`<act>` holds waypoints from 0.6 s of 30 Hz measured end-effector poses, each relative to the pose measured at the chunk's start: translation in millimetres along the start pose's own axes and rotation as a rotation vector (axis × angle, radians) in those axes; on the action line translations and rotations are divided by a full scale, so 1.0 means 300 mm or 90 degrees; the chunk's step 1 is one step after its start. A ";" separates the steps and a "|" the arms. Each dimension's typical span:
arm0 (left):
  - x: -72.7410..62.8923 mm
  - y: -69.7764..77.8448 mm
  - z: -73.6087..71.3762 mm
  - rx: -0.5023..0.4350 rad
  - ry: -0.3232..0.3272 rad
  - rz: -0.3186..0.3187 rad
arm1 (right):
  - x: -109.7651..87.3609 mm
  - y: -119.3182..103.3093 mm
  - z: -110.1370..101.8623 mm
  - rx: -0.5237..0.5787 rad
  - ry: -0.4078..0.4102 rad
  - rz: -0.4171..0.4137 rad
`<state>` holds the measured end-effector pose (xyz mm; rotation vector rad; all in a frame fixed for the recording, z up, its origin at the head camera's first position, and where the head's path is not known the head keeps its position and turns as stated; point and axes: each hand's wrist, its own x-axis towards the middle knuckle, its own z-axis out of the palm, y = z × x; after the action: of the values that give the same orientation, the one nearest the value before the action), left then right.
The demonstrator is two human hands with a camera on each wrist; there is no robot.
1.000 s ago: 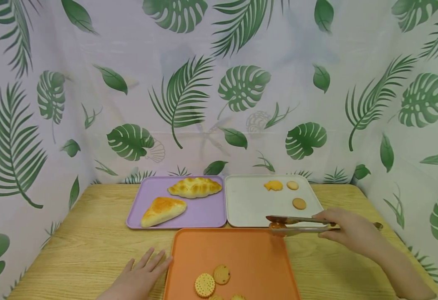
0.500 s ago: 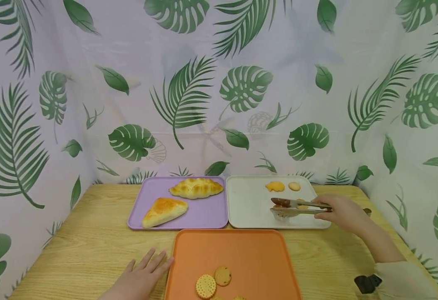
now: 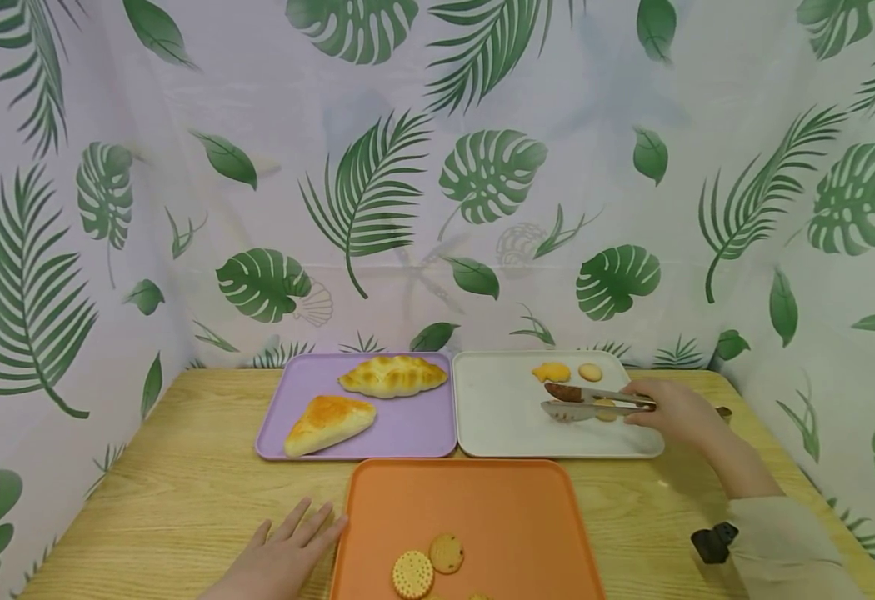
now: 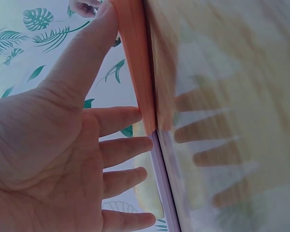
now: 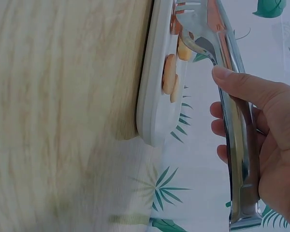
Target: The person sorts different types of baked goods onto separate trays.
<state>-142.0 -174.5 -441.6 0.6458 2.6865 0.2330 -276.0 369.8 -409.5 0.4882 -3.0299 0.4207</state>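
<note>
My right hand [image 3: 673, 412] grips metal tongs [image 5: 239, 140] over the white tray [image 3: 497, 433], with the thumb along one arm and the fingers round the other. The tong arms stand apart. A small brown piece [image 5: 175, 23] shows by their tips in the right wrist view, partly hidden. Below the arms lies a round cookie [image 3: 606, 410]; behind them are a fish-shaped cookie [image 3: 552, 372] and a pale round cookie [image 3: 591, 372]. My left hand [image 3: 283, 550], palm down with fingers spread, rests at the left edge of the orange tray [image 3: 475, 483].
On the orange tray lie a yellow dimpled cookie [image 3: 412, 574], a speckled round cookie [image 3: 447, 553] and others cut off at the frame's bottom. The purple tray [image 3: 407, 433] bears a triangular bread [image 3: 330, 423] and a long golden bread [image 3: 392, 377]. A leaf-patterned curtain [image 3: 407, 167] encloses the table.
My right hand has moved the tongs away from me, from the orange tray's far right corner to over the white tray, and the tong tips have spread apart. The left hand stays put.
</note>
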 end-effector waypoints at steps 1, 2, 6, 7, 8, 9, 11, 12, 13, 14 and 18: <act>0.000 -0.001 0.001 -0.001 -0.001 0.000 | 0.001 0.000 0.000 -0.001 0.001 0.004; 0.001 -0.002 0.001 -0.002 -0.002 -0.002 | 0.002 0.000 0.000 -0.002 0.001 0.005; 0.005 -0.006 0.008 -0.003 -0.002 0.000 | -0.009 -0.005 -0.009 -0.004 0.006 0.007; 0.005 -0.007 0.009 -0.004 0.000 0.001 | -0.013 -0.006 -0.012 -0.007 0.010 0.005; 0.005 -0.007 0.011 -0.005 0.002 0.002 | -0.017 -0.008 -0.015 -0.010 0.012 0.001; 0.005 -0.008 0.012 -0.006 0.003 0.004 | -0.022 -0.010 -0.019 -0.011 0.015 -0.003; 0.003 -0.008 0.013 -0.008 0.005 0.004 | -0.033 -0.015 -0.027 -0.016 0.021 -0.016; 0.003 -0.007 0.012 -0.009 0.005 0.005 | -0.039 -0.019 -0.031 -0.017 0.024 -0.026; 0.002 -0.006 0.012 -0.011 0.004 0.004 | -0.045 -0.023 -0.036 -0.016 0.026 -0.035; 0.001 -0.006 0.011 -0.013 0.004 0.002 | -0.053 -0.028 -0.041 -0.015 0.029 -0.043; 0.000 -0.002 0.006 -0.013 0.003 0.001 | -0.090 -0.057 -0.055 -0.015 0.043 -0.063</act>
<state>-141.5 -174.9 -443.3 0.6413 2.6849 0.2612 -245.1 366.8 -391.3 0.6064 -2.9272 0.3871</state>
